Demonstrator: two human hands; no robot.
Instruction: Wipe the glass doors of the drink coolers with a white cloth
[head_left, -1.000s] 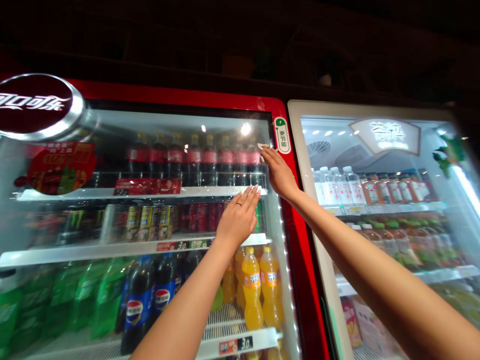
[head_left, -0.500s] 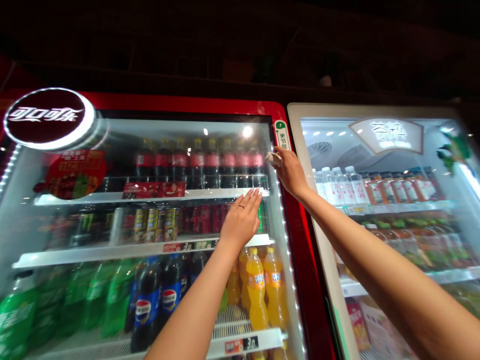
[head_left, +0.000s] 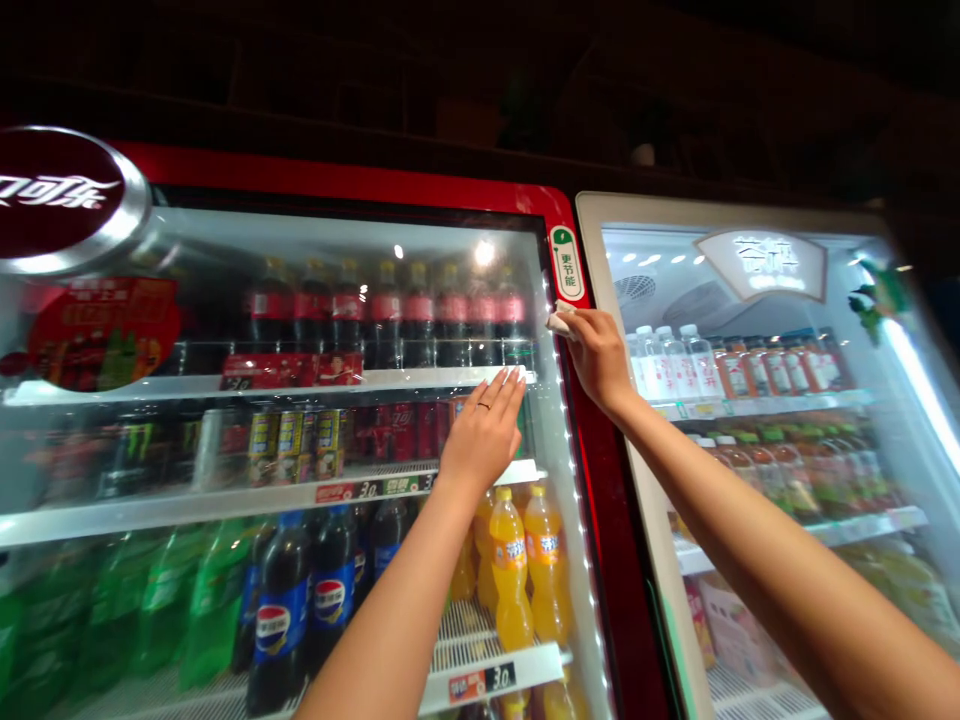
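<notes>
My left hand (head_left: 484,430) lies flat against the glass door (head_left: 337,240) of the red-framed drinks fridge, fingers stretched out and a thin ring on one of them. To its right, my right hand (head_left: 600,360) is closed around a small whitish wad of cloth or tissue (head_left: 561,318). The wad sits at the door's right edge, just below the green-and-white sticker (head_left: 566,264) on the red frame (head_left: 592,480). Most of the wad is hidden in my fingers.
Behind the glass stand cola bottles (head_left: 386,305), cans (head_left: 291,440), Pepsi bottles (head_left: 277,620), green bottles (head_left: 214,590) and orange soda bottles (head_left: 510,570). A round lit sign (head_left: 56,200) juts out upper left. Another fridge (head_left: 589,215) with bottled drinks adjoins on the right.
My right hand has shifted slightly right and down with the whitish wad, from the glass edge onto the frame edge. My left hand stays flat on the glass. The view has moved slightly.
</notes>
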